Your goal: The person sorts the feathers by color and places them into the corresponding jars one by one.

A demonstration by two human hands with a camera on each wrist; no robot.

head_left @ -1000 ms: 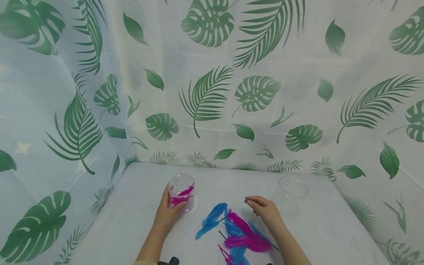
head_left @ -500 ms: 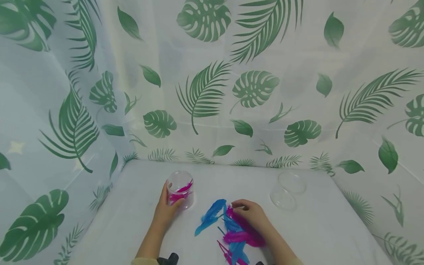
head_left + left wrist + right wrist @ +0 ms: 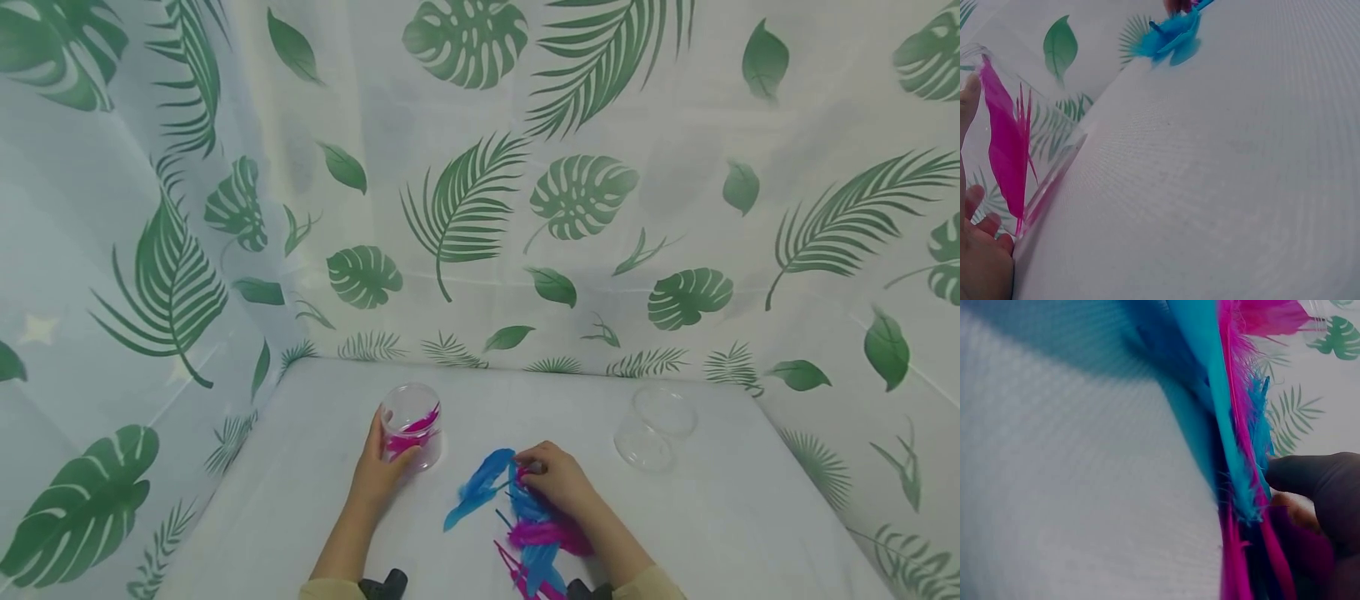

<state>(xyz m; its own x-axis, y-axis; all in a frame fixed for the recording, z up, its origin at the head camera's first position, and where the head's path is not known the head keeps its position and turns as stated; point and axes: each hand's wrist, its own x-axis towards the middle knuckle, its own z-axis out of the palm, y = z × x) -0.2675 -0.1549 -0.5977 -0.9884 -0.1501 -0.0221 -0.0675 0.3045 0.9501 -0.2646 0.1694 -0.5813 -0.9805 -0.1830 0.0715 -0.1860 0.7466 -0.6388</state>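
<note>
Apparently, the jar fits only the head view.

Toward the far left corner of the worktop is a cup, feathers inside; toward the far right corner, a second cup; between them but farther from the back edge, loose feathers; behind that edge, a curtain

Pale yellow sleeves left and right, small black wrist-worn devices
</note>
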